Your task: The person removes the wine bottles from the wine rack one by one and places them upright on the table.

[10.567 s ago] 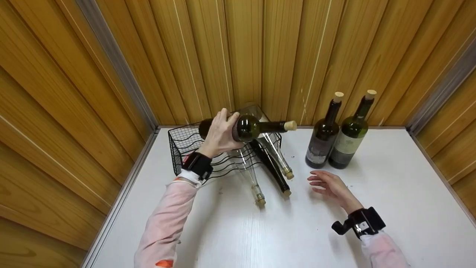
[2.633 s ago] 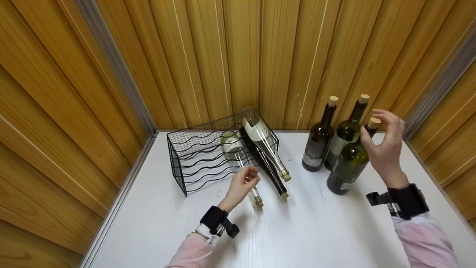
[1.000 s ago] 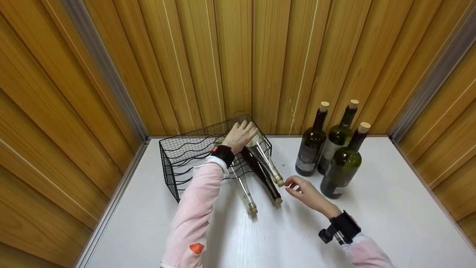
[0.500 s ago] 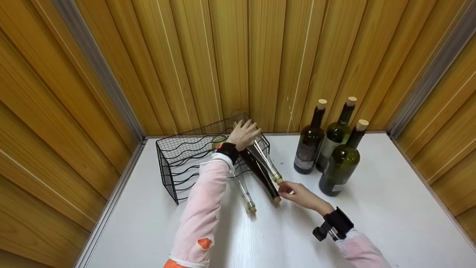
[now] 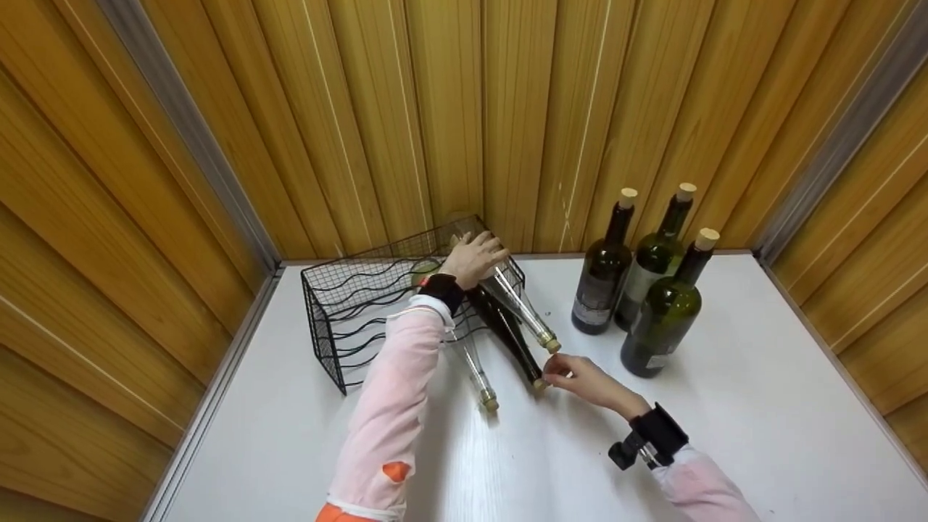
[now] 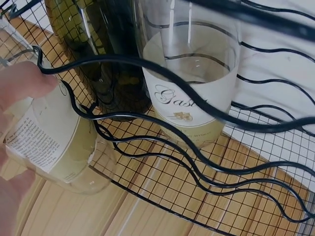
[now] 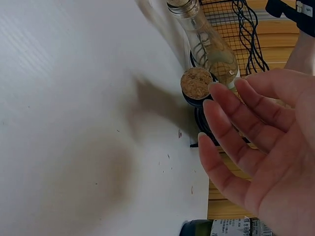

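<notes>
Over the right end of the black wire wine rack, my left hand grips the body of a clear, corked wine bottle. In the left wrist view my thumb and fingers are on either side of its pale label. A dark wine bottle lies beside it, then another clear bottle, all with necks toward me. My right hand hovers by the necks, fingers loosely bent and holding nothing. In the right wrist view its fingertips are right at a cork.
Three dark green corked bottles stand upright on the white table to the right: one at left, one behind and one in front. A wood-panelled wall rises behind the rack, with side walls left and right.
A green bottle, earlier in my left hand over the rack, now stands with the two at right. My left hand has since taken hold of the clear bottle; its neck has lately swung slightly right.
</notes>
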The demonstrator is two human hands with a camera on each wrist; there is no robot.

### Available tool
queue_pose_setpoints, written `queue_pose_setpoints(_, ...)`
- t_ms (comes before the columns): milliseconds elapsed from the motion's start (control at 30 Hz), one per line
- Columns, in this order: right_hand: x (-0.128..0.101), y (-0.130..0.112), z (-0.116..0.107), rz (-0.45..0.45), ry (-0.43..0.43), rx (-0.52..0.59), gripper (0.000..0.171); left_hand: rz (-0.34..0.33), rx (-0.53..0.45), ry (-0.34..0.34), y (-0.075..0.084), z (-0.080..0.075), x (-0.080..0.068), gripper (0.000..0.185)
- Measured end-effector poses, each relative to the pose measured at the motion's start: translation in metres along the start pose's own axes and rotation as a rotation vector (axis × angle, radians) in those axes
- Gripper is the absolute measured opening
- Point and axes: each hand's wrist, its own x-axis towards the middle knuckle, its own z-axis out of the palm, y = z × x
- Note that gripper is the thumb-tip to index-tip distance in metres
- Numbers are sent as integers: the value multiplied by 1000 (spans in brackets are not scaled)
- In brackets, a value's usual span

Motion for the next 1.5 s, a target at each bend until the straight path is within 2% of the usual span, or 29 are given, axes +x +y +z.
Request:
queue_pose_setpoints(167, -1, 0, 1, -5, -5, 12, 10, -36, 6, -23, -1, 0, -5, 35)
queue_pose_setpoints(333, -2, 1, 0, 8, -2, 58, 10, -47, 46, -20, -3, -1, -12, 35)
queue_pose_setpoints(500, -2, -2, -4, 43, 6, 66, 9, -67, 39, 4, -7, -9, -19, 43)
queue_pose_setpoints(733, -5, -36, -16, 45, 47, 80, 7, -124, 33, 141, -12, -29, -29, 72)
queue_pose_setpoints(800, -4, -37, -18, 56, 60, 83, 8, -141, 24, 195, -13, -32, -33, 73)
queue_pose_setpoints(900, -2, -19, -17, 55, 99, 89, 9, -169, 6, 264, -12, -38, -39, 67)
queue_pose_setpoints(1033, -3, -16, -19, 71, 141, 125, 10, -223, -34, 293, -4, -50, -46, 65)
queue_pose_setpoints(1133, -5, -32, -22, 80, 150, 165, 10, -248, -64, 301, 7, -61, -53, 68)
queue_pose_setpoints(1333, -4, -32, -25, 53, 148, 209, 12, -213, -112, 347, 32, -81, -66, 70)
queue_pose_setpoints(1500, -3, -36, -29, 55, 183, 256, 14, -230, -257, 412, 53, -94, -73, 69)
